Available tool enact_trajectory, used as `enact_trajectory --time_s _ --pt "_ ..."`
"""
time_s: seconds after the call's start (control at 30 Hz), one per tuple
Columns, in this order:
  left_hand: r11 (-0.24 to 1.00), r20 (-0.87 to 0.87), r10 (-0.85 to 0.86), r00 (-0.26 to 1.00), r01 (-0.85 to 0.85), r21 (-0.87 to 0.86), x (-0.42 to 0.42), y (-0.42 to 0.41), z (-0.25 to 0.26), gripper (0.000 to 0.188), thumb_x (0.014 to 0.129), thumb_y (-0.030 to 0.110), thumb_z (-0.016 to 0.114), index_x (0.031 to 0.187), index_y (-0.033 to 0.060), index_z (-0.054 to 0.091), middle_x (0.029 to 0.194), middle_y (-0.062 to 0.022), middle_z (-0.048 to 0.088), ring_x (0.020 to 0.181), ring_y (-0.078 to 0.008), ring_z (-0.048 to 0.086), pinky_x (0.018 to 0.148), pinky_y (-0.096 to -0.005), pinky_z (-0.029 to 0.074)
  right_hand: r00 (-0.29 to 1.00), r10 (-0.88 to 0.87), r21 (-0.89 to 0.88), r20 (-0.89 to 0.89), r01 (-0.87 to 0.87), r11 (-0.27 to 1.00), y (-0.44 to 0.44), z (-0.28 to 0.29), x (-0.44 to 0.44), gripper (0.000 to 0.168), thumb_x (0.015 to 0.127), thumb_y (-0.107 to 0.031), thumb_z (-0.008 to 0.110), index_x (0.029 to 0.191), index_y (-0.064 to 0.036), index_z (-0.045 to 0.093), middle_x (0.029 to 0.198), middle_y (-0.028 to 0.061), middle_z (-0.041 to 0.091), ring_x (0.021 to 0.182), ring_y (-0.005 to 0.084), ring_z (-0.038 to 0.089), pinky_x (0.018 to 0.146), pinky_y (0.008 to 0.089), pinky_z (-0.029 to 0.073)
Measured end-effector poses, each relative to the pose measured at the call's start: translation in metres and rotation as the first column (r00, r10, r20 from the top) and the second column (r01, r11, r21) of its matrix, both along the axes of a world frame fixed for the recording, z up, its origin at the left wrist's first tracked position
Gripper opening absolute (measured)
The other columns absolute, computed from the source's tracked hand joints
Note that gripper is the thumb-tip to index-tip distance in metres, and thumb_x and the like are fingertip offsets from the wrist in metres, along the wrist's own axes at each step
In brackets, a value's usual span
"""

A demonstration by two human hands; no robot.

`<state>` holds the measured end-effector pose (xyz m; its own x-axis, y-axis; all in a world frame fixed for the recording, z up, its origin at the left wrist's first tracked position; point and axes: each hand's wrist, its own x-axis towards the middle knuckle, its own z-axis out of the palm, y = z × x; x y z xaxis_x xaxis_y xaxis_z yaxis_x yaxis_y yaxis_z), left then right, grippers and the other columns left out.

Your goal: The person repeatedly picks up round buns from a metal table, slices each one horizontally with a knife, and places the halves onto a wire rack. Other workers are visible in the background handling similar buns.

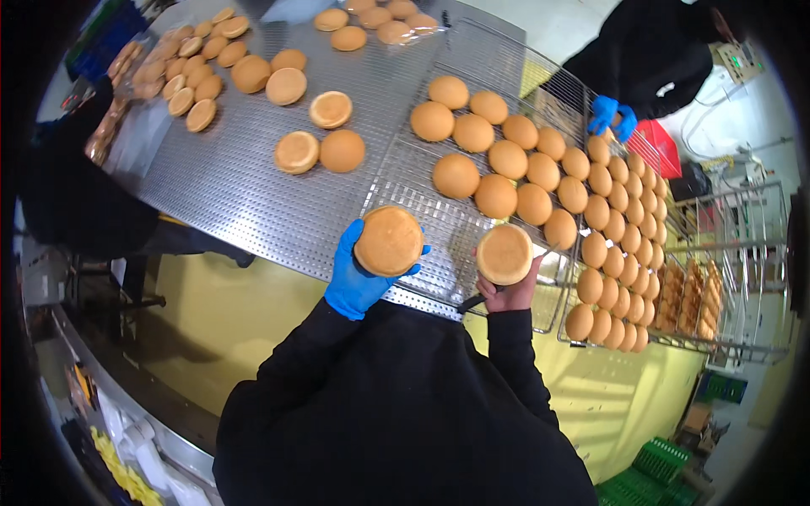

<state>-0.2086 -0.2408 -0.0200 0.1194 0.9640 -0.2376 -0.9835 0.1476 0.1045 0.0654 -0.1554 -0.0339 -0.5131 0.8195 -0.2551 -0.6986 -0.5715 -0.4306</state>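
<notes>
My left hand [362, 272], in a blue glove, holds a round flat bun [388, 241] above the front edge of the perforated metal table [240, 190]. My right hand [511, 292], bare, grips a paler-rimmed bun [504, 254] together with a dark-handled tool [478, 302]; a thin part of it sticks out to the right. Beyond both hands, rows of brown buns [473, 133] lie on wire cooling racks [398, 161]. Several loose buns, some pale side up [330, 109], rest on the table to the left.
Bagged buns [395, 31] lie at the table's far side, and more at its left end. A blue-gloved co-worker [639, 57] reaches to the racks; another person in dark clothes [95, 183] stands at left. A wheeled rack [747, 253] and green crates [658, 465] are at right.
</notes>
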Motion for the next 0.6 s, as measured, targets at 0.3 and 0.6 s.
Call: enact_trajectory --time_s 0.3,0.6 --pt "0.993 0.217 -0.013 0.976 -0.012 0.115 -0.013 0.001 0.002 0.069 0.100 0.053 0.040 0.149 0.0052 0.036 0.148 -0.0251 0.044 0.134 -0.0443 0.047 0.107 -0.0582 0.044 0.143 -0.516 0.519 0.845 -0.453 0.725 -0.006 -0.007 -0.011 0.042 0.096 -0.020 0.063 0.132 -0.002 0.051 0.117 0.0202 0.058 0.105 0.0329 0.060 0.092 0.0413 0.048" --pt "0.994 -0.300 -0.047 0.953 0.075 0.082 0.011 -0.001 0.002 0.062 0.099 0.043 0.052 0.147 0.0068 0.038 0.146 -0.0207 0.049 0.131 -0.0374 0.052 0.106 -0.0534 0.048 0.072 -0.701 0.571 0.709 -0.643 0.511 -0.002 0.062 -0.035 0.008 0.090 -0.009 0.067 0.087 -0.003 0.070 0.080 0.0148 0.066 0.069 0.0318 0.066 0.061 0.0369 0.050"
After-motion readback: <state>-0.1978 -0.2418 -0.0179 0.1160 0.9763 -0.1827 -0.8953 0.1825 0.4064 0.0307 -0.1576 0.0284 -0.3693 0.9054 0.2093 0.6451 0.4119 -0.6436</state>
